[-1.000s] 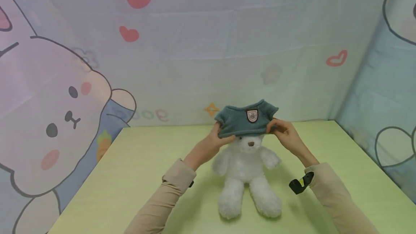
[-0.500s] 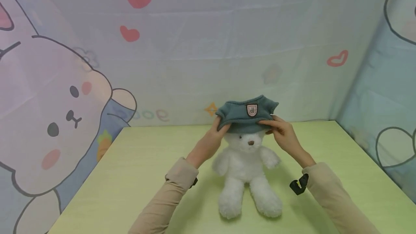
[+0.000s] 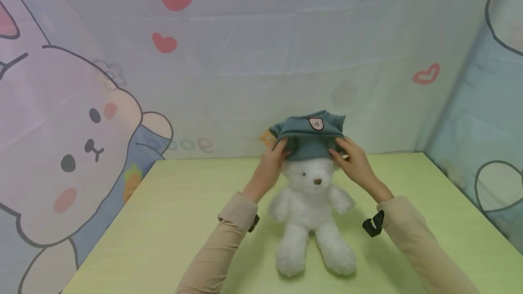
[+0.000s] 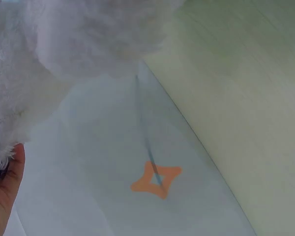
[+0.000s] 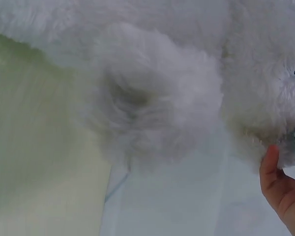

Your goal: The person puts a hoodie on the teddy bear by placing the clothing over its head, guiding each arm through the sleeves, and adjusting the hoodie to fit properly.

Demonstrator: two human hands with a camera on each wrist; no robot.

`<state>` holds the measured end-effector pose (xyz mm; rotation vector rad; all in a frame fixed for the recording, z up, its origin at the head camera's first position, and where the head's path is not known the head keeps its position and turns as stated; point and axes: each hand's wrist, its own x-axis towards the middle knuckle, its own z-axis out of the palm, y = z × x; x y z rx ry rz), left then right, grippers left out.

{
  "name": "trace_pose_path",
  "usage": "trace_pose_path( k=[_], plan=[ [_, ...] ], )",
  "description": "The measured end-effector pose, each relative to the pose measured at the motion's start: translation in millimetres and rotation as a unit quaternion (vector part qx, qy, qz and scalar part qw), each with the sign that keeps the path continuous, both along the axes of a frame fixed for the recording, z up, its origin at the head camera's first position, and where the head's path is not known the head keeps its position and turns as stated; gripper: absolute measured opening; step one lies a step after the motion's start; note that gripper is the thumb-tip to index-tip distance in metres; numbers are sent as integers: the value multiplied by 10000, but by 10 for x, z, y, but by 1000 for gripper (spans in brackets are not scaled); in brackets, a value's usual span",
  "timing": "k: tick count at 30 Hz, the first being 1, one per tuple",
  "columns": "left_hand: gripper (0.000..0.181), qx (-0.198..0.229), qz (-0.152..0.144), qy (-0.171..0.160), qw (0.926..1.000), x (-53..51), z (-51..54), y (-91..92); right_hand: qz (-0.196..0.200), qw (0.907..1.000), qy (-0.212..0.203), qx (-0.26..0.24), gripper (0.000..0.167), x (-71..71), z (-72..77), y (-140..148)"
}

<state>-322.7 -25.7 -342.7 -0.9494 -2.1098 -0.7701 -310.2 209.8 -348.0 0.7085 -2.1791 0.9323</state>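
A white plush teddy bear [image 3: 309,208] sits upright on the table, facing the head camera. A small teal doll shirt [image 3: 302,126] with a crest patch covers the top of its head. The shirt's front hem is raised, baring the inside of its back. My left hand [image 3: 266,169] pinches the hem on the left, and my right hand [image 3: 357,164] pinches it on the right. White fur [image 4: 98,39] fills much of the left wrist view, with my hand at its edge. In the right wrist view, my thumb is beside the bear's head [image 5: 265,83].
The pale green table [image 3: 184,212] spreads to both sides of the bear. Behind it hangs a printed cloth backdrop [image 3: 245,58] with hearts and a rabbit. A black wrist camera [image 3: 373,224] sits at my right cuff.
Both hands have moved up and inward, folding the shirt's front hem upward. The shirt sits higher, and more of the bear's face shows. The bear stays seated in place.
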Motion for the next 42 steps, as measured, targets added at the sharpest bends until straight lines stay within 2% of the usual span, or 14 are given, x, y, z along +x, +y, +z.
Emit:
trace_pose_path(
  k=[7, 11, 17, 21, 23, 25, 28, 29, 31, 33, 36, 42],
  plan=[
    [32, 202, 324, 14, 9993, -60, 37, 17, -223, 9992, -273, -197, 25, -38, 87, -31],
    [33, 251, 500, -52, 9984, -86, 43, 30, -447, 9984, -192, -298, 31, -66, 100, -47],
    [32, 56, 861, -70, 9962, -103, 23, 36, -719, 9968, -12, -359, 31, -89, 83, -46],
    [36, -151, 1018, -355, 9941, -91, 6, 4, -879, 9957, 48, -299, 28, -100, 60, -21],
    [36, -433, 1258, -477, 9900, -80, 0, -23, -937, 9953, 29, -226, 28, -108, 46, -5],
    [36, -826, 1594, -419, 9829, -81, -21, -53, -968, 9952, -30, -150, 28, -123, 29, 15],
    [34, -1431, 2100, -8, 9672, -97, -83, -92, -944, 9954, -175, -51, 28, -138, 1, 44],
    [34, -1523, 2183, 146, 9638, -106, -111, -102, -928, 9954, -224, -9, 29, -145, -14, 55],
    [34, -1602, 2221, 360, 9611, -118, -178, -119, -911, 9950, -401, 81, 31, -145, -52, 77],
    [34, -1578, 2161, 473, 9624, -120, -244, -126, -902, 9940, -605, 154, 34, -135, -103, 100],
    [34, -1491, 2037, 391, 9668, -107, -324, -121, -904, 9921, -839, 249, 38, -105, -175, 119],
    [37, -1356, 1950, 175, 9712, -88, -420, -112, -1128, 9900, -434, 731, 41, -59, -285, 114]
  ],
)
